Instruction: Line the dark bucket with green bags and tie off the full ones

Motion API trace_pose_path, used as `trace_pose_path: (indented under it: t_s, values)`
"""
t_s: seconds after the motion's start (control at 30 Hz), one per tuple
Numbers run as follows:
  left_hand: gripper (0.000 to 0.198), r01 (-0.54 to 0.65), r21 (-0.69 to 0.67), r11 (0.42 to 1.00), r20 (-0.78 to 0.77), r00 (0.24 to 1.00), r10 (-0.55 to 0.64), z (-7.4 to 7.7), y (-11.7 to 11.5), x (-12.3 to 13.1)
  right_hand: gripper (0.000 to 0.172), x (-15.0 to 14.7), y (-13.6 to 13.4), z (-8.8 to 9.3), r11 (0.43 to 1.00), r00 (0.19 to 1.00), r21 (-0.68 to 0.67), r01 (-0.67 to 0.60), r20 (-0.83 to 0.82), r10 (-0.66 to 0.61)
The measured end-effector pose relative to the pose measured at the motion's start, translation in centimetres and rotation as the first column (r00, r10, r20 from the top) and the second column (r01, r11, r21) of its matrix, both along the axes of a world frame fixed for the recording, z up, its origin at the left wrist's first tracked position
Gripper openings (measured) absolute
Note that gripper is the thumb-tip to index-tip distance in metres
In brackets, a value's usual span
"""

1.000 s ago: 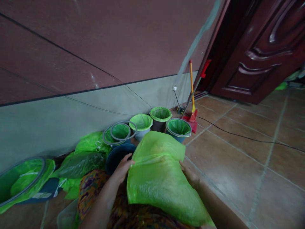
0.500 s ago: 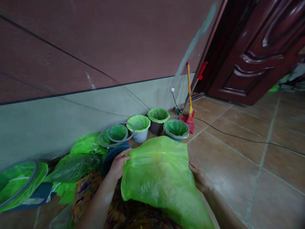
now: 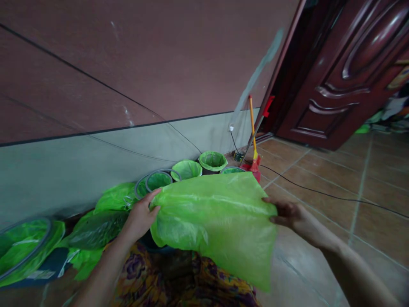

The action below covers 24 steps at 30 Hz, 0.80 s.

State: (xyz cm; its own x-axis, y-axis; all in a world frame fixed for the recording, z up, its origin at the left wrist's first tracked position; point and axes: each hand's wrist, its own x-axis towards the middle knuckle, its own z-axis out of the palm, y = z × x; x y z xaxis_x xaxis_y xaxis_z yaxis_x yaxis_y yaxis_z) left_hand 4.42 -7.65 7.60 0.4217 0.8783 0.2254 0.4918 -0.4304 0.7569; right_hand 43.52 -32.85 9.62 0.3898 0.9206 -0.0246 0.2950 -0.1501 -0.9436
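Bag point(image 3: 217, 217), green and thin, stretches between your hands, above the patterned cloth point(image 3: 137, 277). Your left hand point(image 3: 140, 215) pinches its left edge; your right hand point(image 3: 292, 215) grasps its right edge. On the far side, green-lined buckets point(image 3: 213, 159) stand along the wall point(image 3: 105, 155), left of the door point(image 3: 345, 85).

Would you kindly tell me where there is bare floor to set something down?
Bare tiles show between the dark cable and the door, and between the cable and right hand. Along the wall, lined bins and green bags crowd together.
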Motion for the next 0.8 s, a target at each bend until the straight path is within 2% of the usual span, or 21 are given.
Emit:
trace_pose_path:
  t_s: [0.07,0.17,0.23,0.3,0.37,0.43,0.53,0.6,0.63,0.7,0.8]
  values:
    - [0.053,-0.009,0.141,0.99,-0.084,0.996,0.021,0.2,0.1,-0.5,0.052,-0.4,0.7,-0.4,0.999,0.966,-0.053,0.011,0.259,0.003]
    - [0.037,0.017,0.291,0.956,-0.2,0.979,0.044,0.0,0.2,-1.4,0.038,-0.9,1.4,-1.3,0.995,0.806,-0.077,0.063,0.592,-0.005]
    - [0.025,0.053,0.372,0.927,-0.277,0.959,0.056,-0.1,0.2,-2.0,0.03,-1.1,1.6,-1.6,0.994,0.714,-0.072,0.083,0.7,-0.009]
    - [0.02,0.066,0.433,0.899,-0.298,0.952,0.073,0.0,0.0,-2.7,0.026,-1.2,1.5,-1.5,0.996,0.673,-0.039,0.078,0.739,-0.024]
    - [0.017,0.039,0.447,0.894,-0.229,0.971,0.072,0.3,-0.4,-3.5,0.022,-1.3,1.3,-1.0,0.997,0.685,0.049,0.062,0.725,-0.078]
    - [0.014,0.006,0.376,0.926,-0.082,0.996,0.026,0.6,-0.8,-4.2,0.02,-1.5,0.9,-0.4,0.987,0.756,0.156,0.034,0.642,-0.128]
    - [0.018,0.003,0.089,0.996,0.237,0.971,-0.024,0.8,-1.7,-4.7,0.02,-2.1,0.6,0.4,0.953,0.922,0.303,0.005,0.367,-0.122]
    - [0.027,-0.004,-0.114,0.994,0.387,0.921,0.048,0.7,-2.2,-4.6,0.02,-2.9,0.7,0.6,0.928,0.973,0.368,0.064,0.182,-0.139]
    - [0.032,-0.033,-0.171,0.985,0.412,0.906,0.101,0.6,-2.4,-4.5,0.02,-3.3,1.0,0.8,0.918,0.977,0.379,0.119,0.119,-0.176]
    - [0.037,-0.141,-0.16,0.977,0.373,0.908,0.192,0.6,-2.8,-4.0,0.021,-4.1,1.5,1.2,0.895,0.958,0.374,0.242,0.056,-0.283]
    - [0.032,-0.295,0.013,0.955,0.235,0.93,0.284,0.8,-2.8,-3.4,0.023,-4.3,2.5,1.5,0.881,0.93,0.343,0.327,0.05,-0.364]
